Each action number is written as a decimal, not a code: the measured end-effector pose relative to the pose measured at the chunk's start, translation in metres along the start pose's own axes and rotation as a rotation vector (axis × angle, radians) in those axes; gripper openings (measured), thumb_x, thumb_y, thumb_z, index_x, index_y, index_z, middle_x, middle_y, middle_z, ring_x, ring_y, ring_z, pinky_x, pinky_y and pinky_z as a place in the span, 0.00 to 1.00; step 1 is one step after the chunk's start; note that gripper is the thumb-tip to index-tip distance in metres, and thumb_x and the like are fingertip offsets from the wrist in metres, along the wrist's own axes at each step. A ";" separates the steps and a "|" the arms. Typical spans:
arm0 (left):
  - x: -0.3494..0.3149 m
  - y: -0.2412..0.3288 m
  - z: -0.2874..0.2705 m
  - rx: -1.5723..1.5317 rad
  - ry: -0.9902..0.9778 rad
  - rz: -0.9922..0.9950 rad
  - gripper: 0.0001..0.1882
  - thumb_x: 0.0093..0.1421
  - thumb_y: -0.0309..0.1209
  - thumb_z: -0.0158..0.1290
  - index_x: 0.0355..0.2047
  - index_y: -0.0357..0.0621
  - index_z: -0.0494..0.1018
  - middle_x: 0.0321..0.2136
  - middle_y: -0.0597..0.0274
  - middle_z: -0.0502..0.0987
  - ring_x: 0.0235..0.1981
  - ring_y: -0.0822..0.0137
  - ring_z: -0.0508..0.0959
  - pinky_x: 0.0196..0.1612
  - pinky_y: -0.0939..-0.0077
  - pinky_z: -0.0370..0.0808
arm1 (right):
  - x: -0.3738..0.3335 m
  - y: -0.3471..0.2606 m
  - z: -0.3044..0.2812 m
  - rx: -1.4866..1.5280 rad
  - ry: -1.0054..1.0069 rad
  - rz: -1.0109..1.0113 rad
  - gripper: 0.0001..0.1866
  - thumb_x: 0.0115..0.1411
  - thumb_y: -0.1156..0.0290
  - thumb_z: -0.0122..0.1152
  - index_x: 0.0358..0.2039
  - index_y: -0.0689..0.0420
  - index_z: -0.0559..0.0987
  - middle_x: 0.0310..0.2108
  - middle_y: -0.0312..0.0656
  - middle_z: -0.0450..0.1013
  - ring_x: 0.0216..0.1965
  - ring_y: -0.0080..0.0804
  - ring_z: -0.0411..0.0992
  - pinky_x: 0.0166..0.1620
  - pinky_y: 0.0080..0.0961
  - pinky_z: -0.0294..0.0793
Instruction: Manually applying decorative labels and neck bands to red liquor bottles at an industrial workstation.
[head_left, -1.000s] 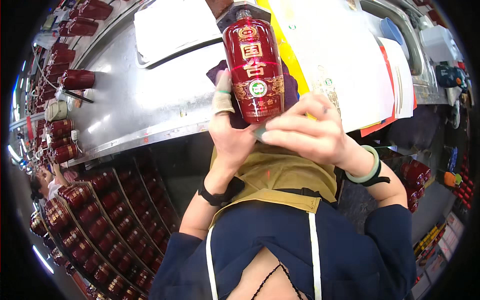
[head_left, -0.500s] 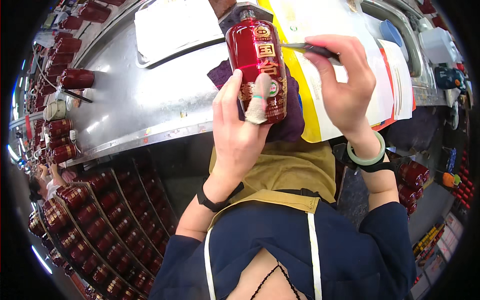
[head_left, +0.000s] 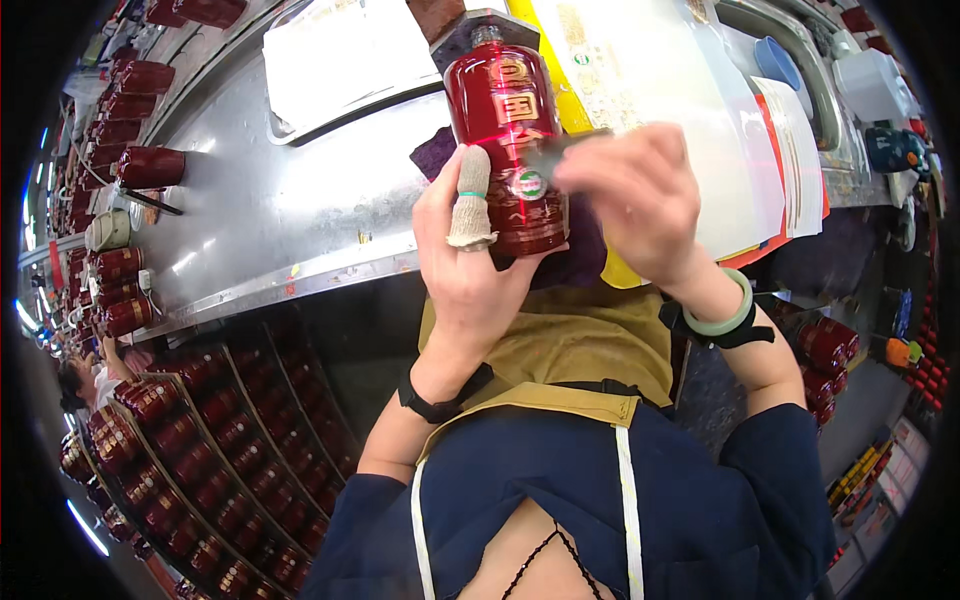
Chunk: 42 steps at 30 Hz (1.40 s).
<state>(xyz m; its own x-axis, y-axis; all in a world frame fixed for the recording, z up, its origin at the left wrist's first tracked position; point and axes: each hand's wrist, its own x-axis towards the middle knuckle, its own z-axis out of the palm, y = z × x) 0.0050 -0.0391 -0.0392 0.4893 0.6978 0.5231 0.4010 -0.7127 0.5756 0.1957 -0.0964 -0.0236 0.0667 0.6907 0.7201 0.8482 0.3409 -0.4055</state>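
Note:
A dark red glass bottle (head_left: 480,110) with gold characters and a round green-and-white sticker lies on its back on a purple cloth (head_left: 433,153). My left hand (head_left: 458,280) grips its lower left side and base. One of its fingers wears a knitted finger cot (head_left: 472,195) and lies along the bottle's left edge. Over the bottle's right side, close to the sticker, my right hand (head_left: 648,200) is closed on a slim, dark, pointed tool (head_left: 548,155). Motion blurs that hand and tool, so whether the tip touches the glass I cannot tell. A red light line crosses the bottle.
Steel worktop (head_left: 245,190) extends left, with a paper-covered tray (head_left: 335,65) on it. Plastic and paper sheets (head_left: 700,130) with a yellow edge lie right. A dark holder (head_left: 460,40) stands at the bottle's neck. Racks of red bottles (head_left: 200,450) fill the lower left.
My right hand has swung down and left, bringing the tool beside the sticker. My left finger with the cot has shifted from the bottle's front to its left edge. The bottle has moved slightly left.

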 end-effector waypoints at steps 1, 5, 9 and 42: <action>-0.002 -0.007 0.001 -0.028 0.002 0.004 0.48 0.40 0.28 0.76 0.63 0.32 0.68 0.58 0.46 0.72 0.56 0.49 0.76 0.58 0.61 0.73 | -0.008 -0.008 -0.006 0.068 -0.091 -0.073 0.12 0.49 0.75 0.70 0.36 0.49 0.85 0.35 0.31 0.81 0.35 0.28 0.73 0.44 0.28 0.66; -0.008 -0.020 -0.003 -0.139 -0.058 -0.032 0.44 0.44 0.24 0.73 0.62 0.29 0.67 0.58 0.41 0.72 0.58 0.48 0.76 0.59 0.61 0.74 | 0.004 -0.012 -0.002 0.088 -0.095 -0.054 0.11 0.49 0.72 0.68 0.36 0.49 0.86 0.35 0.31 0.81 0.32 0.27 0.72 0.45 0.27 0.65; -0.005 -0.021 -0.002 -0.181 -0.092 -0.033 0.42 0.45 0.23 0.72 0.61 0.27 0.67 0.60 0.39 0.71 0.59 0.46 0.75 0.60 0.60 0.73 | 0.003 0.005 0.005 -0.054 0.002 -0.097 0.12 0.50 0.73 0.66 0.36 0.49 0.87 0.34 0.33 0.82 0.32 0.27 0.74 0.40 0.24 0.68; -0.016 -0.015 0.010 -0.240 0.078 -0.105 0.43 0.44 0.25 0.74 0.61 0.29 0.69 0.53 0.46 0.77 0.51 0.54 0.80 0.57 0.65 0.75 | 0.021 -0.027 0.002 0.051 -0.183 -0.087 0.10 0.47 0.69 0.69 0.32 0.51 0.82 0.29 0.31 0.74 0.31 0.31 0.70 0.33 0.29 0.70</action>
<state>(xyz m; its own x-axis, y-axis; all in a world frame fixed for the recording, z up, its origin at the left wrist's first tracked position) -0.0014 -0.0408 -0.0621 0.3903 0.7768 0.4943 0.2464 -0.6054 0.7568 0.1735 -0.0899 0.0010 -0.1060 0.7601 0.6411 0.8183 0.4329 -0.3781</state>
